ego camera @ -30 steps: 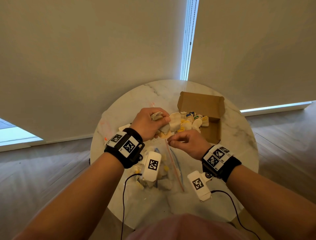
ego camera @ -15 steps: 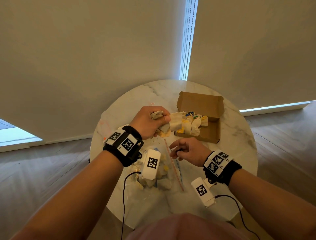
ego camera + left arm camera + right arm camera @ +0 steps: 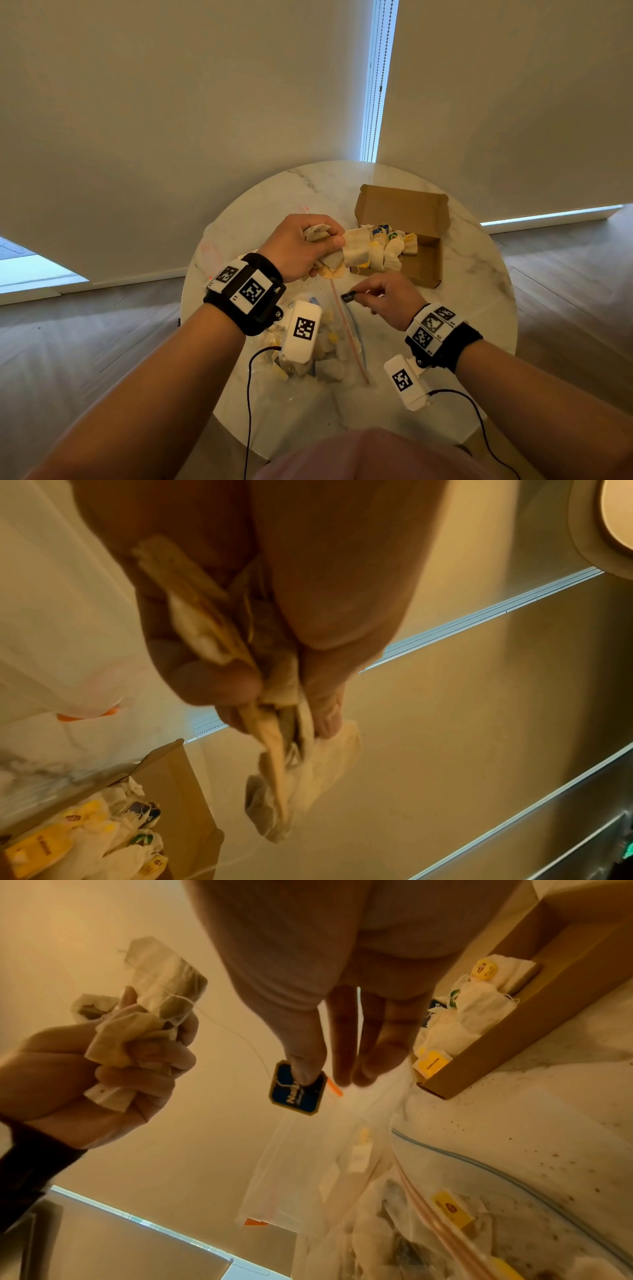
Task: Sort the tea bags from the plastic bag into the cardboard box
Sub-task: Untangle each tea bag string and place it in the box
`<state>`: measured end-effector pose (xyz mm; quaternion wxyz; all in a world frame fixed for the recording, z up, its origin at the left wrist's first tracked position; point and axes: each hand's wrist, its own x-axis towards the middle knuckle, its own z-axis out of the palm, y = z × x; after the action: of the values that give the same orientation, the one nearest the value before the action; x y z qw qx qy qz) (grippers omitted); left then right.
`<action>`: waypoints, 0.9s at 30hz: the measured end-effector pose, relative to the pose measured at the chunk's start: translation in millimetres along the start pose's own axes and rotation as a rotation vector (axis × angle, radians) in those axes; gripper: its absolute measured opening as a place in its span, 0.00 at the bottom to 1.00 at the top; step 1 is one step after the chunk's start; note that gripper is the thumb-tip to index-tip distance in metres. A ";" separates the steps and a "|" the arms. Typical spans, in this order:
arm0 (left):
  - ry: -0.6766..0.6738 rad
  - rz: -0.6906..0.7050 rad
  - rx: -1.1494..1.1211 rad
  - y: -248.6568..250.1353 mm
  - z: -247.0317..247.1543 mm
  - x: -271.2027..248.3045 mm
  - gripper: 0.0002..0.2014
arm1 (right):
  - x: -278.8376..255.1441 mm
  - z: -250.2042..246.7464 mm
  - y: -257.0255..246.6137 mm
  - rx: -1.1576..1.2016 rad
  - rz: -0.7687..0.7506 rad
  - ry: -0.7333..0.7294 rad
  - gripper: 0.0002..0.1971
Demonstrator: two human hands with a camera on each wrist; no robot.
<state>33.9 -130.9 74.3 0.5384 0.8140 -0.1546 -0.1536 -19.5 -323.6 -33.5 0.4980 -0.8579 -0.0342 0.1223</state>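
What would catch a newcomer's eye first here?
The left hand grips a crumpled bunch of tea bags above the table, beside the open cardboard box. The right hand pinches a dark blue tag on a string, over the plastic bag.

Both forearms bare. Each wrist wears a black band (image 3: pixel 251 310) bearing white black-patterned marker tiles (image 3: pixel 252 291). A white camera module (image 3: pixel 301 331), one marker each, hangs below; thin black cable (image 3: pixel 249 411) trails off.

Head: above the table (image 3: pixel 479 274), facing forward and down.
Wrists: close, along the fingers.
Shared: cardboard box (image 3: pixel 421 240) (image 3: pixel 178 785) (image 3: pixel 534 1010).
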 end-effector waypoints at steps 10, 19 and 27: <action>-0.140 -0.012 -0.013 -9.6 5.9 -10.0 0.06 | 19.4 -34.2 -35.3 0.084 -0.042 0.131 0.08; -0.117 -0.125 -0.036 -34.4 15.3 -17.4 0.03 | 17.5 -41.7 -65.3 0.261 -0.125 0.200 0.09; -0.058 -0.139 -0.094 -32.7 14.5 -16.0 0.04 | 0.6 -46.1 -78.2 0.261 -0.233 0.155 0.05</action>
<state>16.2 -124.0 40.0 0.5592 0.7920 -0.1057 -0.2211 -2.8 -323.3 55.7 0.6170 -0.7830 -0.0787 0.0008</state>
